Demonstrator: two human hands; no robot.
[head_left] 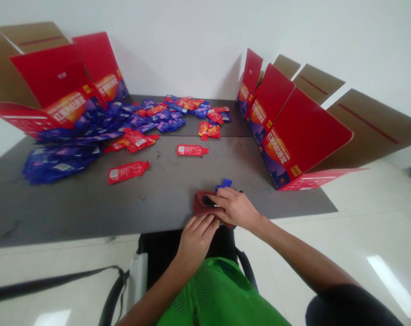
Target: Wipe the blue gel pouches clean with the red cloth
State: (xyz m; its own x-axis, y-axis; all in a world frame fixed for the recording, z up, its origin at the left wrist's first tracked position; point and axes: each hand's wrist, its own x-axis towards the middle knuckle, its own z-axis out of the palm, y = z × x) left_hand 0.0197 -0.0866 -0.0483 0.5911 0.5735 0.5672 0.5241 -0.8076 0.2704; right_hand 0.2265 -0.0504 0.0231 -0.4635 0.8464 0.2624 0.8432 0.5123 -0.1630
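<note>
At the table's front edge lies a folded reddish-brown cloth (199, 206), with a dark patch (208, 201) in its fold. My left hand (199, 235) grips its near side, fingers bent over the edge. From the right, my right hand (237, 207) is closed on the cloth, thumb and fingers beside the dark patch. A small blue piece (224, 184), perhaps the end of a sachet, sticks out just beyond my right knuckles; the rest of it is hidden. Two red sachets, a nearer one (128, 172) and a farther one (192, 150), lie flat to the left of my hands.
Blue sachets (60, 163) form a big heap at the left, with red ones mixed in toward the back. Open red cartons (60, 86) stand behind the heap. More open cartons (293, 131) line the right side of the grey table (164, 199), against a white wall.
</note>
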